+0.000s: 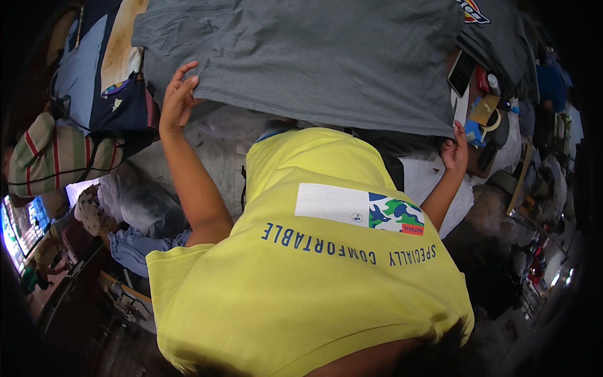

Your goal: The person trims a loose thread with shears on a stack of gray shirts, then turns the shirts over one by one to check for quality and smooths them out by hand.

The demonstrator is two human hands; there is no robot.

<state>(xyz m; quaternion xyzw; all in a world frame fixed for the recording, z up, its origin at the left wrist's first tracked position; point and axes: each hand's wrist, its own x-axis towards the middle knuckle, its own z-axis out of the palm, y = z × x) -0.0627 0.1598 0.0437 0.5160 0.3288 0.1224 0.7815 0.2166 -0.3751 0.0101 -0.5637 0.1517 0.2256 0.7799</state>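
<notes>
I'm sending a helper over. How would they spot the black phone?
Start from the grey garment spread across the view's top. Follow its right edge up from the right hand to the phone. Unlike the red object beside it, it is a flat, black rectangle with a pale rim.

One grey garment (pixel 333 60), perhaps two, overlap unclear; one black phone (pixel 462 71); one tape roll (pixel 497 117); one small bottle (pixel 494 85).

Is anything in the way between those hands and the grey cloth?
Nothing visible is. The left hand is right at the grey cloth, near its left end, and the right hand is at its near right corner. The phone lies beside the cloth's right edge, not between.
</notes>
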